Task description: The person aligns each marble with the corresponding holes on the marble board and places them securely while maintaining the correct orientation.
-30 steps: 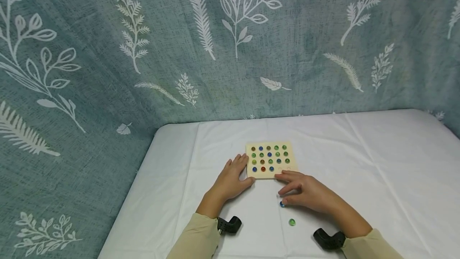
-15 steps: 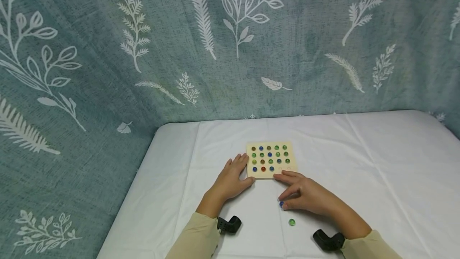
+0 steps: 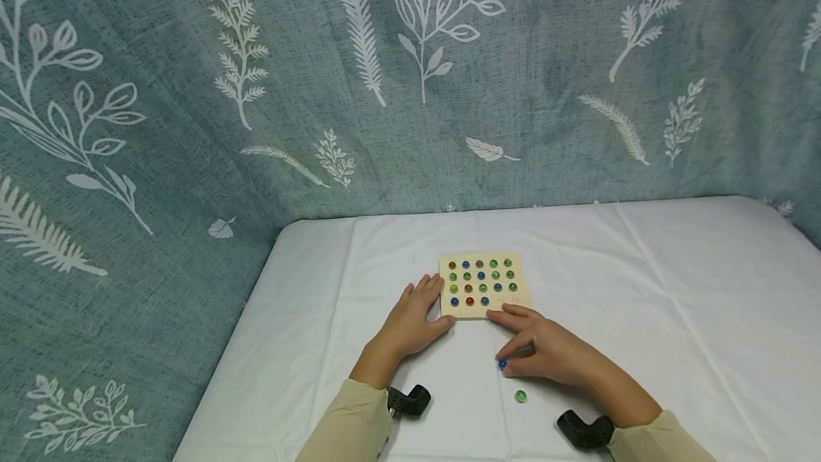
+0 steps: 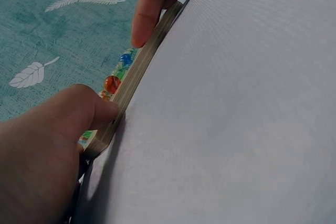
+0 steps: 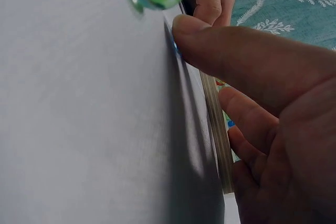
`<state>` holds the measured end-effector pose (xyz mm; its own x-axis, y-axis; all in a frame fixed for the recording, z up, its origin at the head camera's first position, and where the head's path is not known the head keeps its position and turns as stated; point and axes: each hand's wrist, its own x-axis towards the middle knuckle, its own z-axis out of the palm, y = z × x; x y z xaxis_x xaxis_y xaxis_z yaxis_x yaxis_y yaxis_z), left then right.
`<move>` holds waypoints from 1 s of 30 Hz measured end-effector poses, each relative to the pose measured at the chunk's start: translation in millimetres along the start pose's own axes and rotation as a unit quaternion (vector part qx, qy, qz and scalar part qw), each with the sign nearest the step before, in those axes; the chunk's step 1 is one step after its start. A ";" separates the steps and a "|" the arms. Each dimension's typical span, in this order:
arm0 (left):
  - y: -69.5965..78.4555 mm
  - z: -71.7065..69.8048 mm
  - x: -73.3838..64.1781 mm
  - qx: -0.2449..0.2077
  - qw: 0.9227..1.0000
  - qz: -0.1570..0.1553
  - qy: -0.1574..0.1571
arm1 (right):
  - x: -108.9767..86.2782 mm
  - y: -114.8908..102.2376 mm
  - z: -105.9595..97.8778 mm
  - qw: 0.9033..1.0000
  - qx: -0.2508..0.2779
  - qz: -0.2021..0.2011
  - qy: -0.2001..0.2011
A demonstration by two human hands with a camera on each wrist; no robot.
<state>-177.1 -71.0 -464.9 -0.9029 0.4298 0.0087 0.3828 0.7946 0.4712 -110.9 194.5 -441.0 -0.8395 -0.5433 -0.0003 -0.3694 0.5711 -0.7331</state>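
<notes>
A pale wooden board (image 3: 526, 280) with rows of coloured glass marbles lies flat on the white cloth. My left hand (image 3: 415, 319) rests at its left side, fingers straight along that edge and thumb pressing the near left corner. Between thumb and index finger of my right hand (image 3: 554, 351) a blue marble (image 3: 502, 365) is pinched, low over the cloth in front of the board. The other right fingers reach over the board's near right edge, partly covering the hollows there. A green marble (image 3: 521, 396) lies on the cloth nearer the body, large at the top of the right wrist view.
White cloth (image 3: 641, 291) covers the table. Behind and to the left hangs a blue-green curtain (image 3: 410, 155) with white leaf prints. A black device sits at the left wrist (image 3: 410, 401), and another black device (image 3: 585, 429) at the right.
The right thumb and index finger have closed around the blue marble, which has shifted very slightly. The left hand, the board and the green marble stay where they were.
</notes>
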 end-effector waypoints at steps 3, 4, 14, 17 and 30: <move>-0.4 0.2 0.2 0.000 1.000 0.002 0.000 | -0.1 0.1 0.3 1.000 -0.002 -0.001 0.000; -0.5 0.2 0.2 0.001 1.000 0.002 0.000 | -0.2 0.0 0.4 1.000 -0.003 -0.001 0.001; -0.4 0.1 -0.1 0.000 1.000 0.002 0.001 | -0.7 -1.2 0.7 1.000 -0.005 -0.006 0.003; -0.1 -0.1 -0.2 0.000 1.000 0.000 0.001 | -0.6 -1.0 0.1 1.000 -0.004 -0.007 0.002; -0.8 0.3 0.5 -0.001 1.000 0.003 -0.001 | -0.4 0.3 0.7 0.999 -0.025 -0.009 0.025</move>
<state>-177.8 -71.2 -465.6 -0.9000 0.4358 0.0099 0.3884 0.7913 0.4722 -110.4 194.5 -441.7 -0.8506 -0.5238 0.0472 -0.4030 0.5915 -0.6984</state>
